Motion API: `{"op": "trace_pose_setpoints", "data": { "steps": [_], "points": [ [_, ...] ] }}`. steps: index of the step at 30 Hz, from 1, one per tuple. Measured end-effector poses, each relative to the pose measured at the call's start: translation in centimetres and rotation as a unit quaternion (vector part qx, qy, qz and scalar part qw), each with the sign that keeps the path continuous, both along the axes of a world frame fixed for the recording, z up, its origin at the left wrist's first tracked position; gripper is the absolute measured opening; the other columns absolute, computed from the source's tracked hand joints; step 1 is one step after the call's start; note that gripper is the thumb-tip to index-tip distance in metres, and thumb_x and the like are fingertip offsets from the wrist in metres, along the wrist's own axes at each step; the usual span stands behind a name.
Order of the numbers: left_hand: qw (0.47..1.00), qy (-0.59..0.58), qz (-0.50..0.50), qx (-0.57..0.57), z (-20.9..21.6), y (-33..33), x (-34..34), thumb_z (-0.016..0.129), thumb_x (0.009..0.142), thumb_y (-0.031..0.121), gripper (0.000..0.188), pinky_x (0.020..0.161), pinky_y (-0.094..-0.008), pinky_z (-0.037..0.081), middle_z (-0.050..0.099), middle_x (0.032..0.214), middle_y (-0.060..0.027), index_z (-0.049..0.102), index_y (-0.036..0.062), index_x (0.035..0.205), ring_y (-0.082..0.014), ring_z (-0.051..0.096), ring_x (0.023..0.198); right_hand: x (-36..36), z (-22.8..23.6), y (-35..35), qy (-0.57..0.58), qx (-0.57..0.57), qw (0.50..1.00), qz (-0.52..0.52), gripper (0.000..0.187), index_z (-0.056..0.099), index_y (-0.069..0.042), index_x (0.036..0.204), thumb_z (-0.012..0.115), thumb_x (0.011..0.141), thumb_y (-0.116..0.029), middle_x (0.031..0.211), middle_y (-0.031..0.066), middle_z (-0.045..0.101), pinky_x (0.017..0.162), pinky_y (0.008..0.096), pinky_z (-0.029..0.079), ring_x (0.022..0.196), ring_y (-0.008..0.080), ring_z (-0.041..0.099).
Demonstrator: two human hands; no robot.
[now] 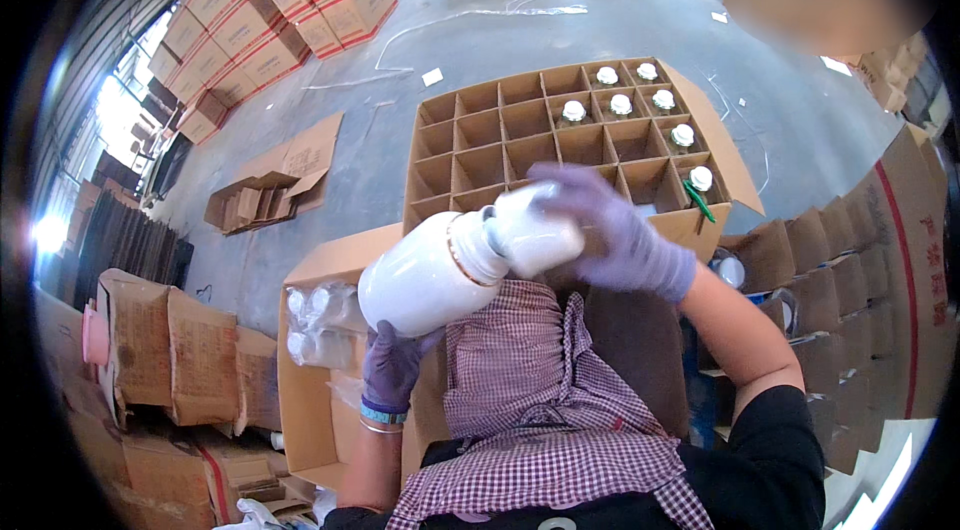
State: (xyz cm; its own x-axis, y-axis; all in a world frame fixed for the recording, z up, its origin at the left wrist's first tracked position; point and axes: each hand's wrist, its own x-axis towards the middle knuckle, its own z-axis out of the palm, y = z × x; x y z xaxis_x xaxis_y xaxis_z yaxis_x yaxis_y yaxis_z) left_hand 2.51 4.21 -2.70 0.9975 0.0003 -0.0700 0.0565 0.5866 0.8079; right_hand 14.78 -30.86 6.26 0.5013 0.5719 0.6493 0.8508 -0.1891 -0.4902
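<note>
So the main thing here is a glossy white bottle (425, 275), mid-frame: fat rounded body, thin gold-brown ring around the shoulder, narrower neck. It's tipped over at a slant, long axis running from lower left to upper right, base at the left and mouth pointing right and a bit up. Left hand (392, 370), in a purple glove, has its fingers curled against the bottle's lower side near the base. Right hand (625, 235), also gloved and blurry, is wrapped over a smooth white cap (540, 230) right at the neck. Can't tell if the cap's actually seated or just touching.
</note>
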Motion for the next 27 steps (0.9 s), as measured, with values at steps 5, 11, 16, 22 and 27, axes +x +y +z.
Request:
{"op": "trace_pose_setpoints", "data": {
  "steps": [5, 11, 16, 22, 27],
  "points": [
    [0.974, -0.056, 0.005, 0.219, 2.3, 0.1, -1.3, 0.071, 0.094, 0.033, 0.051, 0.09, -0.0382, 0.055, 0.062, 0.126, -0.0104, 0.056, 0.0035, 0.132, -0.0235, 0.062, 0.112, -4.1, -1.1, -0.4, 0.068, 0.003, 0.996, -0.052, 0.061, 0.05, -0.01, 0.136, 0.076, 0.081, -0.018, 0.127, 0.0221, 0.059, 0.096, 0.0436, 0.053, 0.115, 0.0377, 0.062],
    [0.902, -0.136, 0.105, 0.397, 5.9, 0.2, -2.1, 0.072, 0.088, 0.013, 0.025, 0.082, -0.0294, 0.052, 0.069, 0.106, -0.0054, 0.069, -0.0016, 0.109, -0.0128, 0.062, 0.096, -7.2, -5.8, -0.8, 0.412, 0.063, 0.904, -0.094, 0.043, 0.051, -0.002, 0.13, 0.059, 0.096, -0.028, 0.119, 0.0243, 0.06, 0.089, 0.0437, 0.053, 0.108, 0.0338, 0.064],
    [0.722, -0.387, -0.124, 0.56, 11.4, -4.1, 0.5, 0.072, 0.087, 0.017, 0.027, 0.089, -0.0392, 0.053, 0.067, 0.124, -0.0168, 0.068, -0.0008, 0.107, -0.029, 0.069, 0.102, -7.7, -7.2, -0.4, 0.298, 0.171, 0.92, -0.188, 0.043, 0.052, 0.002, 0.133, 0.058, 0.093, -0.015, 0.129, 0.0219, 0.058, 0.105, 0.0411, 0.044, 0.119, 0.0332, 0.059],
    [0.654, -0.259, -0.362, 0.612, 8.8, -7.9, 3.7, 0.069, 0.089, 0.02, 0.027, 0.096, -0.0369, 0.052, 0.066, 0.124, -0.017, 0.068, 0.0069, 0.113, -0.0307, 0.067, 0.107, -9.3, -3.2, 2.1, 0.149, -0.03, 0.979, -0.135, 0.044, 0.062, 0.002, 0.116, 0.059, 0.074, -0.01, 0.114, 0.0191, 0.064, 0.11, 0.044, 0.04, 0.114, 0.035, 0.06],
    [0.841, -0.203, 0.188, 0.465, -4.3, 3.0, 11.9, 0.074, 0.085, 0.019, 0.026, 0.09, -0.0351, 0.053, 0.068, 0.112, -0.0121, 0.069, 0.006, 0.108, -0.0283, 0.067, 0.097, -8.8, -5.5, -0.7, 0.293, 0.036, 0.927, -0.231, 0.047, 0.064, 0.003, 0.106, 0.052, 0.095, -0.041, 0.105, 0.0172, 0.066, 0.113, 0.0525, 0.035, 0.108, 0.0311, 0.062]
  ]
}}
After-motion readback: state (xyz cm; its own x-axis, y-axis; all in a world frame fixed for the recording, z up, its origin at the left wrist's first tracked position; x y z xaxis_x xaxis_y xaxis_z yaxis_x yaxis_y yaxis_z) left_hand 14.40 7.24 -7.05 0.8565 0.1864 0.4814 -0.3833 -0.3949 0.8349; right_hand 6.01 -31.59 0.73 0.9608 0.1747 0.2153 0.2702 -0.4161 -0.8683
